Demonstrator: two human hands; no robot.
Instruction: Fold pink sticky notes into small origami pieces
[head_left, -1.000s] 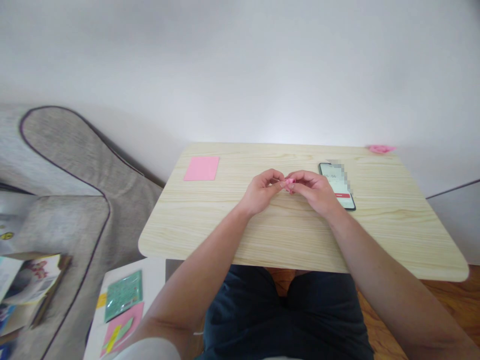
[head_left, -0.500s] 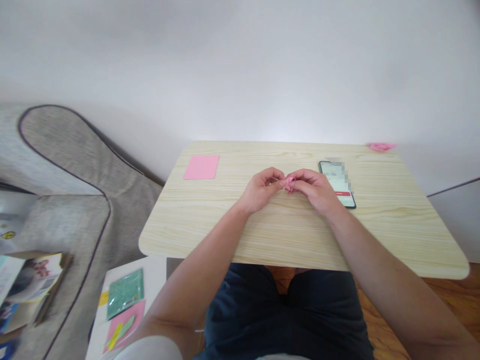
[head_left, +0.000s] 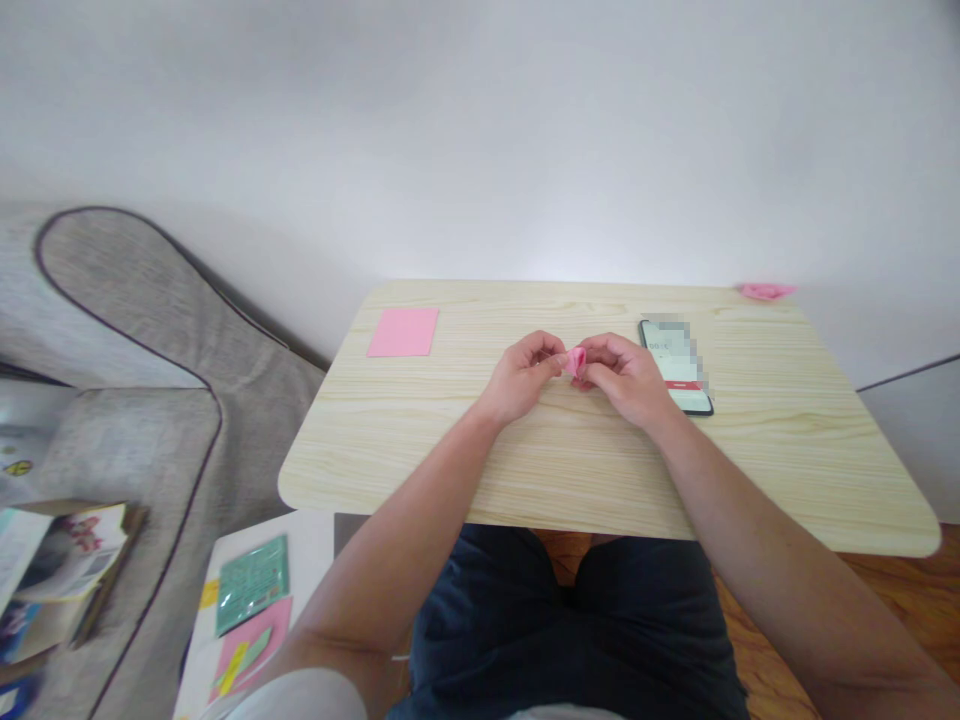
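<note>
A small folded pink paper (head_left: 576, 361) is pinched between both hands above the middle of the wooden table (head_left: 480, 470). My left hand (head_left: 525, 375) grips its left side with thumb and fingertips. From the right, my right hand (head_left: 624, 375) holds the paper in a pinch, and its fingers cover part of it. The exact folded shape is too small to make out. A flat pink paper square (head_left: 403, 332) lies at the table's back left. Close beyond my right hand rests a phone (head_left: 686, 398) with its screen lit.
Another folded pink paper piece (head_left: 766, 291) sits at the back right edge, by the white wall (head_left: 525, 140). Low on the left, a white surface (head_left: 311, 540) bears a green packet (head_left: 253, 585) and coloured papers. A grey sofa (head_left: 255, 430) stands left of the table.
The pink paper has turned between my fingers and shows a smoother, rounded face now. Both hands stay in nearly the same place, with the fingers slightly shifted.
</note>
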